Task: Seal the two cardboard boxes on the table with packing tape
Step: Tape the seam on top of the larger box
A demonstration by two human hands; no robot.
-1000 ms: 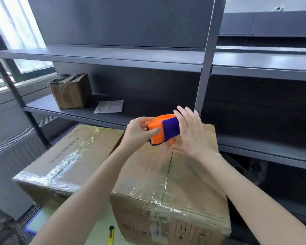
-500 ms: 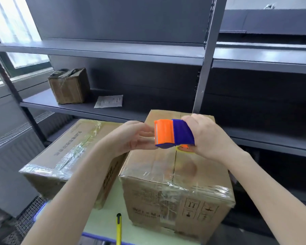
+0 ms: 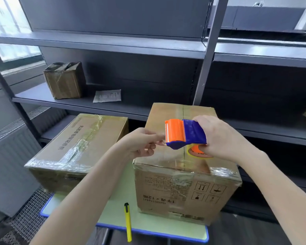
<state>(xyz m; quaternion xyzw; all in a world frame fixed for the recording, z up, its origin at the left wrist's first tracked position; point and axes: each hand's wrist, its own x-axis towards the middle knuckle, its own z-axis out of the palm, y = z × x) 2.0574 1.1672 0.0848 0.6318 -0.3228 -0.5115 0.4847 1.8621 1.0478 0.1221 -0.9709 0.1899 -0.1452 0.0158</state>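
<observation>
**Left fingers**: you are pinching thumb and forefinger narrowly together on the tape end, a clear strip that is showing only faintly just beside the toothed blade. The other fingers of your left hand are curling loosely beneath.

**Right fingers**: you are wrapping them over the blue back of the tape dispenser. Your right hand is gripping it from the right.

**Tape dispenser:** orange front and blue body. Its long axis is running left to right, with the blade end pointing left at your left hand. You are holding it over the middle of the right box, across the top seam. Whether it is touching the lid cannot be told.

**Tape roll**: it is showing under your right palm. Dark lettering is running round its orange core, too small to read.

**Right box:** it is standing on the table with glossy tape wrinkling along its top front edge. The front face is carrying upside-down print, "12" readable among the characters above a row of digits, and four handling symbols in squares.

**Left box**: it is lying just beside the right one, taped along its seam. One line of upside-down characters is running along the lid.

**Yellow knife**: it is lying on the table in front of the boxes, lengthwise toward you.

**Shelf**: behind the table, it is carrying a small box and a paper sheet.
</observation>
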